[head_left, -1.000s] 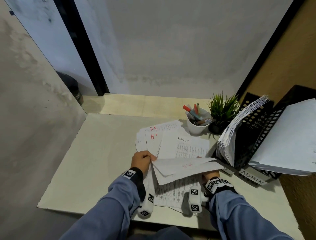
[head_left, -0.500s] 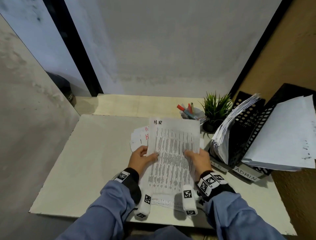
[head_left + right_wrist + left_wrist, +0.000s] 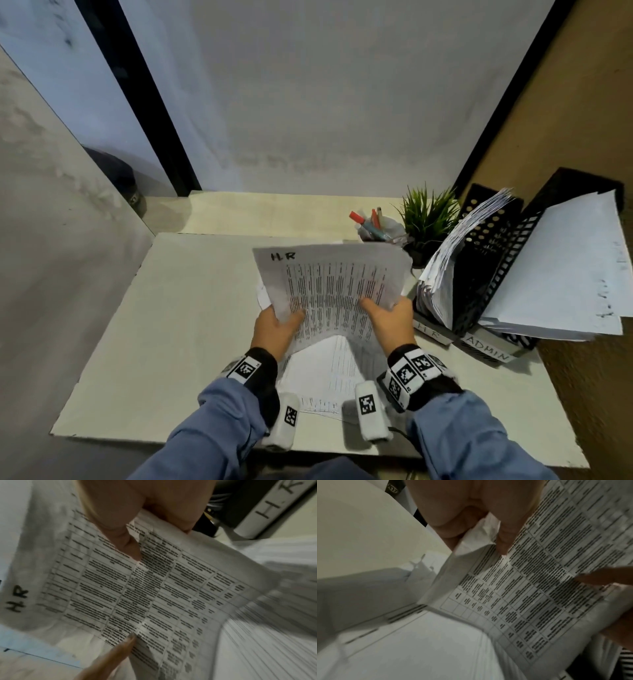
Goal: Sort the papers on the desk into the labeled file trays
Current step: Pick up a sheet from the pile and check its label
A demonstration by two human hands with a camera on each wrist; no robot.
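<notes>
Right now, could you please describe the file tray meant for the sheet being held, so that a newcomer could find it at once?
Look to the right edge of the desk, where two black mesh trays lean beside a small green plant. The HR tray is the one nearer the plant, packed with a fanned stack of sheets. A white strip at its foot reads H R, while its neighbour's reads ADMIN.

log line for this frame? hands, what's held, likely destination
left hand: grips H.R sheet | right hand: grips same sheet | sheet: lifted off desk papers | likely next: H.R tray
</notes>
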